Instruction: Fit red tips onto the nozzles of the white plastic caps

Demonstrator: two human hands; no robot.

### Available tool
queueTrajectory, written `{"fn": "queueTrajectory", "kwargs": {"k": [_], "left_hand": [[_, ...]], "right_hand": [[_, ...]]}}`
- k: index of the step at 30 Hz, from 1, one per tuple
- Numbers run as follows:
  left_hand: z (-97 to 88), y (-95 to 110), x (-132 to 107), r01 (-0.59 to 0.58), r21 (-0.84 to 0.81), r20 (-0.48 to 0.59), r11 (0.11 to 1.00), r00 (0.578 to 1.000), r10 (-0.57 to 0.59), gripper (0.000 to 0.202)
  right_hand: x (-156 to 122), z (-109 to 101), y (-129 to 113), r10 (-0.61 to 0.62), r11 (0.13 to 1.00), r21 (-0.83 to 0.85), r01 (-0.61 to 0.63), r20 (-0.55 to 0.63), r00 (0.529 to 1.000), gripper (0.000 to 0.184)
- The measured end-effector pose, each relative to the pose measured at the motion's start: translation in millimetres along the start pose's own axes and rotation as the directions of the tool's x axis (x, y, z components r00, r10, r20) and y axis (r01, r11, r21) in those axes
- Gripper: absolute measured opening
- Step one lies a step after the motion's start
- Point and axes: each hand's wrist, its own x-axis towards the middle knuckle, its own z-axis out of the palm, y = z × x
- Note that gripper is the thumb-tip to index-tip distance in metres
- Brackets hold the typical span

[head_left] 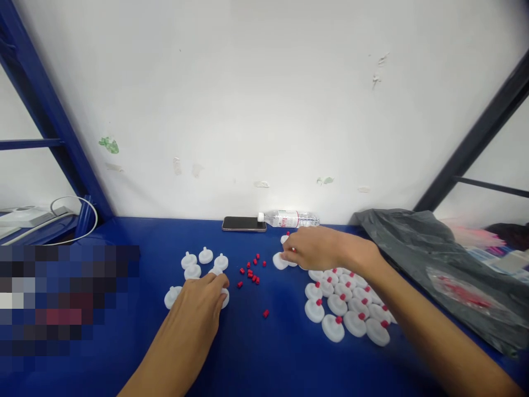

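My left hand rests palm down on the blue table, its fingers curled over a white round disc among several plain white discs. My right hand reaches across to the far side and pinches a white disc with a red cap at its fingertips. Several loose small red caps lie between the two hands. A group of several white discs fitted with red caps lies under and beside my right forearm.
A dark phone and a lying plastic water bottle sit by the white wall. A grey plastic bag with red pieces covers the right side. Blue shelf posts stand at both sides; a white cable lies far left.
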Motion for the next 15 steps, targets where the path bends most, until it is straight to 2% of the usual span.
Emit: {"fn": "queueTrajectory", "kwargs": {"k": [2, 4, 6, 8, 11, 13, 15], "left_hand": [[1.2, 3, -2, 0.010, 0.007, -0.040, 1.000, 0.999, -0.009, 0.037], [2.5, 9, -6, 0.016, -0.022, -0.139, 1.000, 0.990, -0.019, 0.042], [2.0, 18, -9, -0.018, -0.103, -0.236, 0.995, 0.972, -0.007, 0.051], [-4.0, 27, -11, -0.071, -0.217, -0.259, 0.974, 0.966, 0.013, 0.050], [-26.3, 38, -14, -0.045, -0.357, -0.162, 0.933, 0.987, -0.014, 0.031], [-45.5, 42, -17, 0.076, -0.441, 0.020, 0.894, 0.997, -0.075, 0.032], [-62.1, 42, -22, 0.161, -0.570, 0.184, 0.806, 0.981, -0.066, 0.037]], "right_hand": [[1, 2, -7, -0.121, 0.992, 0.026, 0.122, -0.048, 0.992, 0.043], [2, 3, -17, -0.217, 0.974, 0.052, 0.222, -0.087, 0.972, 0.044], [2, 4, -27, -0.290, 0.951, 0.076, 0.299, -0.110, 0.951, 0.042], [2, 4, -33, -0.384, 0.909, 0.117, 0.400, -0.138, 0.913, 0.036], [0, 2, -38, -0.525, 0.810, 0.178, 0.559, -0.207, 0.826, 0.031], [-3, 1, -41, -0.583, 0.753, 0.200, 0.627, -0.238, 0.777, 0.033], [-8, -2, -46, -0.622, 0.712, 0.209, 0.670, -0.255, 0.741, 0.033]]}}
